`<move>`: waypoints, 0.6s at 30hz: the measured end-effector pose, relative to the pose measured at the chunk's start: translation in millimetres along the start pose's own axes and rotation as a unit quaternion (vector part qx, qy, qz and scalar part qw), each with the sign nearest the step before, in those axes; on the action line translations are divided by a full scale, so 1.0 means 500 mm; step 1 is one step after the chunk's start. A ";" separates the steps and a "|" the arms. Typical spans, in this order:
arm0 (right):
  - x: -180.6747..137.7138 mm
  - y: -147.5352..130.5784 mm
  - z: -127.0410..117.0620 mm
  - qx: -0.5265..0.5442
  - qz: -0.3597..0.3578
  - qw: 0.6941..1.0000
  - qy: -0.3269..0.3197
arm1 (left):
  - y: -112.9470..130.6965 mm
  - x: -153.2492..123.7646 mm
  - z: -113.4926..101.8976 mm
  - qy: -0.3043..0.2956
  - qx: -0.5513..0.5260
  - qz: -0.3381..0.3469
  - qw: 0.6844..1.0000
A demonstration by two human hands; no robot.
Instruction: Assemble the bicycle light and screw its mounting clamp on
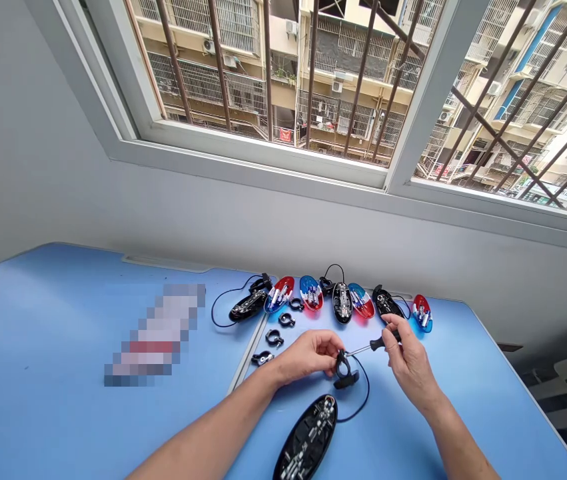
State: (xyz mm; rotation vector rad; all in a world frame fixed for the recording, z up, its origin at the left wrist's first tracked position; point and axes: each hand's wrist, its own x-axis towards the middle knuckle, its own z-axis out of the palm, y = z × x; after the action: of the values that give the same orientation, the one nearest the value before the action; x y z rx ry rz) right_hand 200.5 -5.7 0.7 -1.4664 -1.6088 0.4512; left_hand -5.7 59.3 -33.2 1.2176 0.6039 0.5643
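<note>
My left hand (308, 355) pinches a black ring clamp (342, 367) above the blue table. In my right hand (409, 363) is a screwdriver (377, 343) with a black handle, its shaft pointing left and its tip at the top of the clamp. A black switch piece (346, 380) hangs under the ring. From there a thin black cable (367, 393) curves down to an open black oval housing (307, 437), which lies nearest me with its inner parts facing up. The exact contact between tip and screw is too small to make out.
Along the back of the blue table (63, 320) lie several black housings (342, 303) and red-and-blue shells (312, 293) with batteries inside. Several loose ring clamps (274, 338) form a column left of my hands. A blurred flat item (158, 333) lies further left. Behind is a barred window.
</note>
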 end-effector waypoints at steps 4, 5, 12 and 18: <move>0.000 -0.002 -0.006 0.075 0.002 0.997 -0.020 | 0.000 0.000 0.001 0.001 -0.001 -0.001 1.000; 0.000 -0.004 -0.007 0.094 -0.002 0.995 -0.021 | 0.001 0.000 0.001 0.001 0.000 -0.001 1.000; 0.006 -0.009 -0.011 0.205 0.041 0.978 -0.021 | 0.004 -0.001 0.002 0.003 0.000 0.001 1.000; 0.009 -0.016 -0.006 0.292 0.107 0.950 -0.012 | 0.004 -0.001 0.003 0.002 0.000 0.002 1.000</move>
State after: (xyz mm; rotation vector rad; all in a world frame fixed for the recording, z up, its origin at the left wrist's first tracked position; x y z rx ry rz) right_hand 198.5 -4.0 9.9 -1.1736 -1.1878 0.9804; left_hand -5.3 58.5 -31.2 1.2189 0.6051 0.5699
